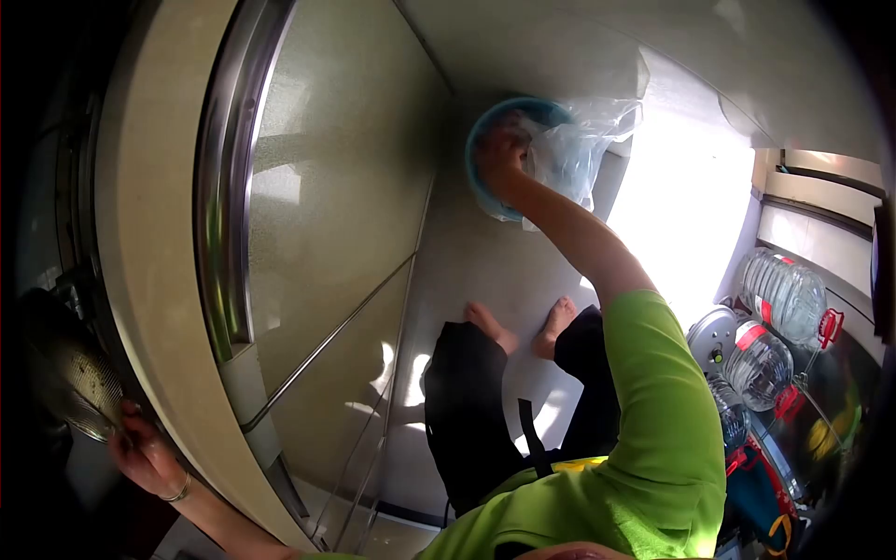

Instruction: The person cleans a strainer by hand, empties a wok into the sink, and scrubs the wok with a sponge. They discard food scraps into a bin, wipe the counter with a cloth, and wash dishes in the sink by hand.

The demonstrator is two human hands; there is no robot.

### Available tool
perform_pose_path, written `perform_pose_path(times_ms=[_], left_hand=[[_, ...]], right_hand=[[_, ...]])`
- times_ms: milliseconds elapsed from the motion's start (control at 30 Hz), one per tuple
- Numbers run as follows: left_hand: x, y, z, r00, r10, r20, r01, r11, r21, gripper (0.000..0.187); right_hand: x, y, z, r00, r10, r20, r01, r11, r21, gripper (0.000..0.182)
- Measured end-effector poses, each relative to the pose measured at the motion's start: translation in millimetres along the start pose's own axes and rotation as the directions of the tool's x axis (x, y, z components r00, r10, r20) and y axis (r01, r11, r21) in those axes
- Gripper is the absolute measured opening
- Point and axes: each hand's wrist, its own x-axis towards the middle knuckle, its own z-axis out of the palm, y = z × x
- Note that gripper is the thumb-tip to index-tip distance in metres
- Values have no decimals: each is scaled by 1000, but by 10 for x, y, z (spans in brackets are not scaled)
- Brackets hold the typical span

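My left hand (pixel 149 455), with a bracelet at the wrist, is at the lower left. Its fingers close on the rim of a metal mesh strainer (pixel 82 392), whose far side fades into shadow. My right arm stretches down to a blue bin (pixel 469 159) on the floor. Inside the bin's mouth is my right hand (pixel 502 157), its fingers lost in shade, so whether they grip anything does not show. A clear plastic bag (pixel 565 163) lines the bin and spills over its right side.
A pale counter edge (pixel 154 187) and cabinet fronts (pixel 345 187) run along the left. A metal rail (pixel 327 345) crosses the cabinets. Large clear water bottles (pixel 782 294) with red handles stand at the right. My bare feet are on the sunlit floor (pixel 467 252).
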Motion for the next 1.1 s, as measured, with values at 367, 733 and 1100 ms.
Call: perform_pose_path(times_ms=[367,733,1100], left_hand=[[26,-102,27,1000,-3,-5,3,991,136,26],[-773,-274,1043,913,-228,340,209,974,92,45],[-1295,-1164,1484,984,-60,167,15,966,258,39]], right_hand=[[-703,1205,-1070,950,-310,-41,308,902,303,54],[-606,1226,-423,901,-305,309,47,777,628,92],[-228,666,764,926,-331,182,208,848,487,45]])
